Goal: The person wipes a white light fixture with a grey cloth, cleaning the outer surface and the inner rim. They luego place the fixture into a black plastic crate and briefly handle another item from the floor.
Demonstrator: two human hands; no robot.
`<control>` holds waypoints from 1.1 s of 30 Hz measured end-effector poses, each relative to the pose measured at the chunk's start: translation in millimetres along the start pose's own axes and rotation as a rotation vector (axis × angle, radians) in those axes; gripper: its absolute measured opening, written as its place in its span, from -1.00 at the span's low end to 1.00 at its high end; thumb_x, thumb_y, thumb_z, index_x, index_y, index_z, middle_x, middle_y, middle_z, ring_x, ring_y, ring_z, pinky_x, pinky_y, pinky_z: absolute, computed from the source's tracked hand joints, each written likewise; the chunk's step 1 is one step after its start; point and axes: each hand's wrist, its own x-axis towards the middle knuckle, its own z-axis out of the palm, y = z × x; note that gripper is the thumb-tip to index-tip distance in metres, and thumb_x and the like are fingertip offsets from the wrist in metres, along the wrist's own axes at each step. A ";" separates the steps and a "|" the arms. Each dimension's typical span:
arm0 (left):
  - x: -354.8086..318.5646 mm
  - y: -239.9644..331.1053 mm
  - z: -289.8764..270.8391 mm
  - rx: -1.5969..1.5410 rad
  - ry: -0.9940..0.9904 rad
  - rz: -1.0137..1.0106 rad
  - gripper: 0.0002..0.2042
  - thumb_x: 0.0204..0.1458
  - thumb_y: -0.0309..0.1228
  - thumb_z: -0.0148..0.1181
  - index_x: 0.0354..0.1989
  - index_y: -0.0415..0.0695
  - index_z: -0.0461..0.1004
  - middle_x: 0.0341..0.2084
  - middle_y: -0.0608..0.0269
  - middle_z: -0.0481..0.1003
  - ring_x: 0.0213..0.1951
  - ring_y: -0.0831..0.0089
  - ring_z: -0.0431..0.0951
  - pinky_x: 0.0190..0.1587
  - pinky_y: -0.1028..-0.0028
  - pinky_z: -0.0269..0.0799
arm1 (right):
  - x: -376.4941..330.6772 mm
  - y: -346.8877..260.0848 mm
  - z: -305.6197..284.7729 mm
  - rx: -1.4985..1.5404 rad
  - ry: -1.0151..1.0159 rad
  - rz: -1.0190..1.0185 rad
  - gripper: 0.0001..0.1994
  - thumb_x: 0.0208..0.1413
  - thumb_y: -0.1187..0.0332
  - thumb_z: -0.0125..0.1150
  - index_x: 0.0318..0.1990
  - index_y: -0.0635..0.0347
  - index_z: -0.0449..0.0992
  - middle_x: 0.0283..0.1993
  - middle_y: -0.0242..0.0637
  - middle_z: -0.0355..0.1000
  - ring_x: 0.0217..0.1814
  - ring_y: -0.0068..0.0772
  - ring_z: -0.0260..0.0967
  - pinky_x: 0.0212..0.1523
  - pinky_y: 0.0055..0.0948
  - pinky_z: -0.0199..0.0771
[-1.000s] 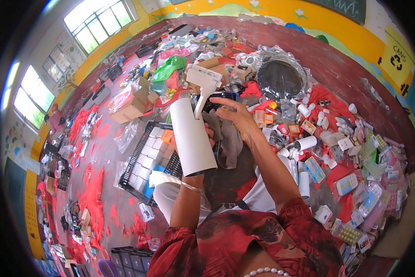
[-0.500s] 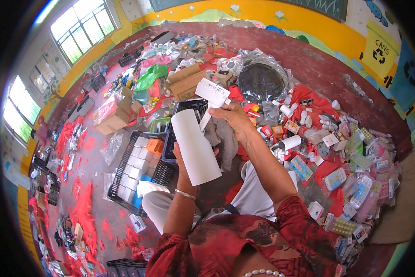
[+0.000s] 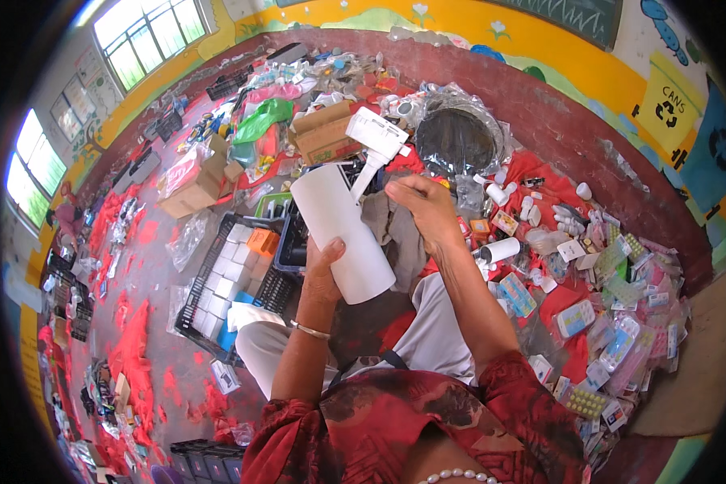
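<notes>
My left hand point(image 3: 322, 270) grips a white cylinder point(image 3: 343, 234), its thumb pressed on the near side and the other fingers hidden behind. The cylinder is tilted, its top leaning left. A white plastic piece point(image 3: 377, 133) with a boxy head and a narrow neck rises beside it; the neck's lower end is hidden, so whether it is attached cannot be told. Just right of that neck is my right hand point(image 3: 429, 211), apart from it, fingers curled together; anything between them is hidden. Below lies a grey-brown cloth point(image 3: 395, 242).
A black crate point(image 3: 193, 310) of white boxes, with an orange box point(image 3: 263, 241), stands left of my knee. Cardboard boxes point(image 3: 326, 133) lie ahead. A plastic-wrapped black round object point(image 3: 457, 141) sits beyond my right hand. Blister packs and cartons point(image 3: 613, 347) heap up at right.
My right hand has let go of the white plastic piece and moved right. My left thumb now shows on the cylinder's front, and the cylinder has shifted slightly upward.
</notes>
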 end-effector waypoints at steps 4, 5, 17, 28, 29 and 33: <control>7.2 -2.4 3.2 0.123 0.028 0.118 -0.29 -0.31 -0.30 0.31 0.06 -0.21 0.11 -0.25 0.13 0.36 -0.28 0.38 0.46 -0.26 0.44 0.45 | -19.4 -30.5 1.8 0.033 0.226 -0.444 -0.78 -0.10 0.31 0.33 -0.39 0.25 0.47 -0.39 -0.43 0.42 -0.40 -0.69 0.29 -0.36 -0.61 0.28; 8.5 -7.0 1.5 0.148 0.018 0.120 -0.28 -0.31 -0.29 0.32 0.07 -0.21 0.10 -0.25 0.13 0.36 -0.27 0.38 0.46 -0.26 0.44 0.45 | -19.9 -36.2 6.8 0.080 0.228 -0.541 -0.82 -0.08 0.41 0.27 -0.31 0.25 0.48 -0.41 -0.41 0.44 -0.35 -0.64 0.31 -0.26 -0.57 0.29; -0.6 13.7 1.3 0.152 0.079 0.175 -0.25 -0.35 -0.30 0.35 0.06 -0.20 0.08 -0.21 0.15 0.34 -0.23 0.39 0.44 -0.25 0.41 0.45 | -6.4 -14.0 19.7 -0.893 -0.163 -0.600 -0.80 -0.19 0.44 0.21 -0.32 0.19 0.49 -0.26 -0.19 0.45 -0.18 -0.16 0.33 -0.23 -0.33 0.35; -0.8 36.8 31.1 0.236 0.099 0.238 -0.20 -0.39 -0.34 0.37 0.09 -0.18 0.05 -0.20 0.15 0.35 -0.20 0.36 0.44 -0.19 0.42 0.42 | 13.2 13.8 -17.0 0.362 0.240 -0.054 -0.93 -0.09 0.54 0.16 -0.39 0.24 0.51 -0.40 -0.34 0.46 -0.38 -0.56 0.38 -0.32 -0.59 0.38; 0.8 35.5 29.1 0.230 0.114 0.242 -0.20 -0.39 -0.35 0.37 0.09 -0.18 0.05 -0.20 0.14 0.35 -0.19 0.36 0.44 -0.19 0.42 0.42 | 7.9 -5.4 -16.5 0.475 0.248 -0.087 -0.91 -0.08 0.55 0.16 -0.36 0.26 0.51 -0.40 -0.34 0.45 -0.37 -0.58 0.38 -0.32 -0.62 0.36; 6.8 23.1 23.8 0.233 0.164 0.220 -0.22 -0.36 -0.38 0.36 0.10 -0.18 0.06 -0.18 0.14 0.35 -0.18 0.35 0.44 -0.19 0.42 0.43 | -11.0 -67.3 9.8 0.452 0.219 -0.344 -0.83 -0.07 0.50 0.19 -0.27 0.26 0.47 -0.34 -0.33 0.45 -0.32 -0.55 0.37 -0.23 -0.58 0.36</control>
